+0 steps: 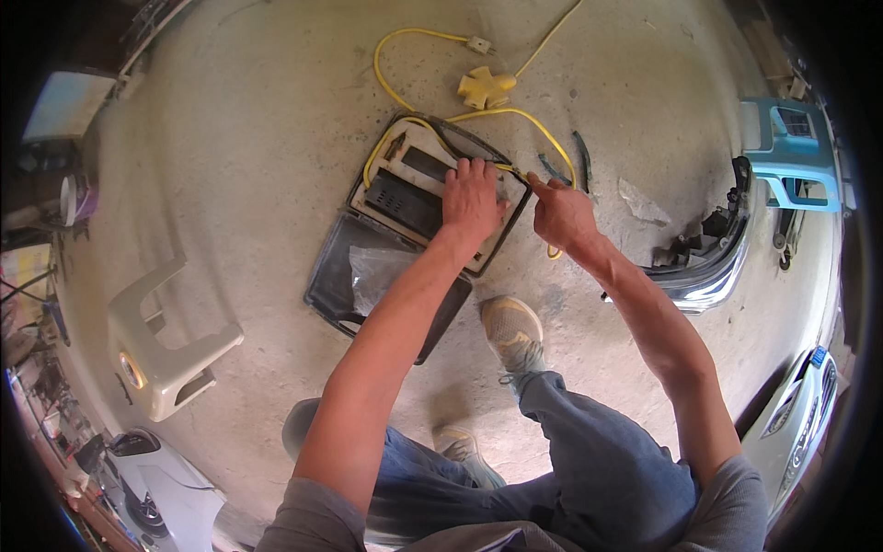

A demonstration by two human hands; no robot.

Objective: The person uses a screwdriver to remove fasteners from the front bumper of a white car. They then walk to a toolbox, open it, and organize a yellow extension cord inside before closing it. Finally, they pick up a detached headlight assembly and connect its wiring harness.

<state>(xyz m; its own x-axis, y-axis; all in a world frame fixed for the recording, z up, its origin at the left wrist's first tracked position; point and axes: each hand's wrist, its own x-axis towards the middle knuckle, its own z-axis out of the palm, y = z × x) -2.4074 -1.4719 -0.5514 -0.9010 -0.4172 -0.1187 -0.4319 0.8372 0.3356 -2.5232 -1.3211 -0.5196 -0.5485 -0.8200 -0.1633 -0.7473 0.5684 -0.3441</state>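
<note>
An open black plastic case (pixel 324 262) lies on the floor with a pale insert holding dark rectangular pieces (pixel 395 201). My left hand (pixel 471 198) rests over the insert, fingers bent and slightly apart; anything beneath them is hidden. Just right of it, my right hand (pixel 561 216) pinches a yellow cord (pixel 524 118) at the case's rim. That cord loops around the case toward a plug (pixel 478 44) and a yellow multi-outlet block (pixel 486 88). A clear plastic bag (pixel 372 276) sits in the lid. Dark and blue-handled tools (pixel 581 161) lie right of the case.
Around me are a beige stool (pixel 175 373), a turquoise stool (pixel 796 152), a chrome-trimmed curved part (pixel 704 294) and white body panels (pixel 175 478) at both lower sides. My feet (pixel 510 336) are just below the case. Clutter lines the left edge.
</note>
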